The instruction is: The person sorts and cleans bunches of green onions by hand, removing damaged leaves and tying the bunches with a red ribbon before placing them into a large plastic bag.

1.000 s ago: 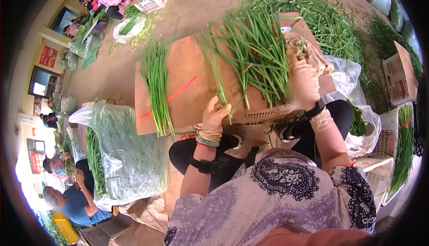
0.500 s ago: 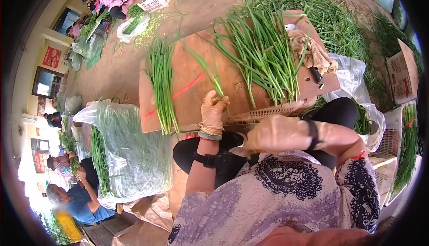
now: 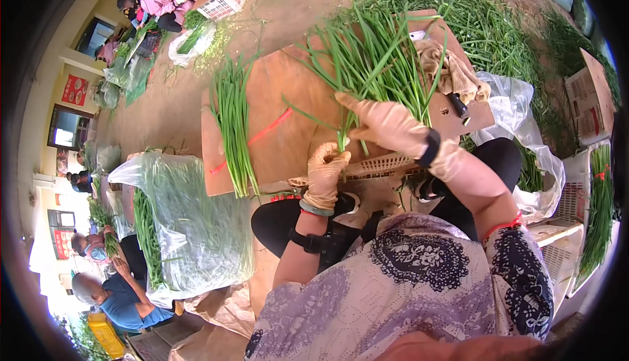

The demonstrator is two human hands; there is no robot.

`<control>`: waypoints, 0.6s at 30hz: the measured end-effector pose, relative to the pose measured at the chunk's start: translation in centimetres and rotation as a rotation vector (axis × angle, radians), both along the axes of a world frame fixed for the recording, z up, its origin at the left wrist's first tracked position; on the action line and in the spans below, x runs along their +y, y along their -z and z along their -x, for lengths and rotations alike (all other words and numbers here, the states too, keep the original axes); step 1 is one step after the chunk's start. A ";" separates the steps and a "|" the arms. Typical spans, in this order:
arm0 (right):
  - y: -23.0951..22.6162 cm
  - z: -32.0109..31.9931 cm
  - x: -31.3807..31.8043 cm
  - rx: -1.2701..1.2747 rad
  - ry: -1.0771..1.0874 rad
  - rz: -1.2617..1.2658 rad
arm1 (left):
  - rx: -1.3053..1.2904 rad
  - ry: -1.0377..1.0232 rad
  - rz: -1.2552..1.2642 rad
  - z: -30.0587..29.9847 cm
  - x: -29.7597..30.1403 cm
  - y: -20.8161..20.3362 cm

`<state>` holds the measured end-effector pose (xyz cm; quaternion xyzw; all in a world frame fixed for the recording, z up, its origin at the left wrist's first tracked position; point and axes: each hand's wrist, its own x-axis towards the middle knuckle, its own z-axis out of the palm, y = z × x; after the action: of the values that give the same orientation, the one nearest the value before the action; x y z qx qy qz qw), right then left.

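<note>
Both my hands wear thin, pale gloves. My left hand [image 3: 325, 176], at the near edge of the wooden board [image 3: 275, 92], pinches the lower ends of a few garlic chives [image 3: 343, 137]. Over the board reaches my right hand [image 3: 392, 128], its index finger stretched out to the left and thumb apart, close to those stalks; its other fingers are partly hidden. Behind it spreads a loose pile of garlic chives [image 3: 377, 59]. A neater row of garlic chives [image 3: 232, 125] lies at the board's left side, beside a red strip [image 3: 270, 127].
A black-handled knife [image 3: 460, 108] and a beige cloth [image 3: 445, 66] lie at the board's right. Left stands a plastic bag of greens [image 3: 203, 223]. More cut greens [image 3: 485, 40] cover the floor behind. A crate [image 3: 570, 230] stands right; other people work at left.
My right hand has swung from near my lap up and forward over the board. My left hand has shifted slightly right and nearer me, still pinching chives.
</note>
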<state>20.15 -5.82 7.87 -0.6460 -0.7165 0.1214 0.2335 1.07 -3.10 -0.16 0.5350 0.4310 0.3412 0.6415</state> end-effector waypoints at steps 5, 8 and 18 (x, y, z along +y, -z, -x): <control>5.6 1.8 1.1 0.341 -0.071 0.126 | -0.037 -0.038 0.001 -0.2 -1.0 1.0; 6.0 2.2 0.6 0.764 -0.081 0.292 | -0.051 -0.023 0.020 -0.1 -1.5 0.7; 5.3 4.9 -2.0 0.449 -0.105 -0.082 | 0.020 0.220 -0.116 1.4 -0.9 3.9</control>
<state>15.21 -7.81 2.54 -0.5547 -0.6836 0.2447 0.4064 -0.31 -4.00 -4.11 0.6186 0.3556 0.2878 0.6388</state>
